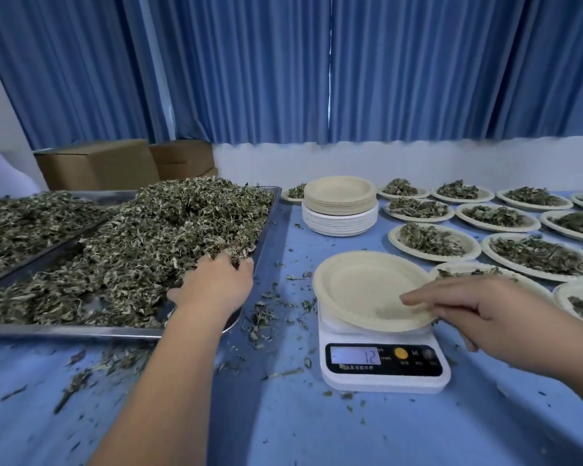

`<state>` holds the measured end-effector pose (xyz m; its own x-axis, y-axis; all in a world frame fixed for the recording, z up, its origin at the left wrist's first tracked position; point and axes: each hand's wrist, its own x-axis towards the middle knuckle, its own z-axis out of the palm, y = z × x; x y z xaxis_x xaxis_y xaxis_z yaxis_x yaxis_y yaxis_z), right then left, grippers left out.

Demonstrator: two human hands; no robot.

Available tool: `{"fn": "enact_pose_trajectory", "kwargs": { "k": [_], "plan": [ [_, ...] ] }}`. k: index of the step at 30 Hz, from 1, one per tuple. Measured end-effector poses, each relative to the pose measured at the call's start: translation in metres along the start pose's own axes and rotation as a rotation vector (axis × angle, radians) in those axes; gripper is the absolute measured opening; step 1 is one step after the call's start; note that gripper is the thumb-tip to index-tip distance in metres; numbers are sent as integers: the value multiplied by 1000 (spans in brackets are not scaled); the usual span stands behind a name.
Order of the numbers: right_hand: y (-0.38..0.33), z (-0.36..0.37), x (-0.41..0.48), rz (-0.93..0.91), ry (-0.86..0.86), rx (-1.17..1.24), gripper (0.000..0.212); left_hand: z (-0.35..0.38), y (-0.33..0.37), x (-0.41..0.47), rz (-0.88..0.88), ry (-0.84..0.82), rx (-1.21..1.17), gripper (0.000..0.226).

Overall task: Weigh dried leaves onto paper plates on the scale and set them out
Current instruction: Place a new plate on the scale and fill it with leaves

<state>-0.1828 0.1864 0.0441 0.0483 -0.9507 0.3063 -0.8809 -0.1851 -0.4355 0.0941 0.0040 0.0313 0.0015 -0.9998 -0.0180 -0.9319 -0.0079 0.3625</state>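
Dried leaves [155,230] and plate [360,287] under hands [216,285] [492,311]

Two metal trays [64,330] are holding dried leaves [148,237]. One scale [384,381] is carrying one empty plate [360,287]. One stack of plates [339,210] is standing. At least twelve filled plates [470,245] are showing. Two cardboard boxes [98,166] are sitting behind.

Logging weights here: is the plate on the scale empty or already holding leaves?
Empty. The plate on the scale shows only bare paper inside; the left hand is in the leaves on the tray.
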Motion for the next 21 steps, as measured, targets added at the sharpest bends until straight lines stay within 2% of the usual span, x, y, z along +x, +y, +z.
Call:
{"fn": "enact_pose_trajectory", "kwargs": {
  "k": [4,7,10,15,17,21],
  "plan": [
    [-5,1,0,-7,114,18,43,1,-4,5,-7,-200,-29,75],
    [-7,3,3,-1,160,-14,48,-1,-2,4,60,-192,84,75],
    [-3,7,4,12,207,34,49,3,-7,5,54,-174,135,79],
    [3,15,5,63,277,147,47,6,-6,-2,113,-258,50,83],
    [6,17,5,97,295,180,45,8,-8,-3,128,-215,84,80],
    [8,16,5,67,378,207,45,10,-11,-7,167,-56,58,59]
  ]
}}
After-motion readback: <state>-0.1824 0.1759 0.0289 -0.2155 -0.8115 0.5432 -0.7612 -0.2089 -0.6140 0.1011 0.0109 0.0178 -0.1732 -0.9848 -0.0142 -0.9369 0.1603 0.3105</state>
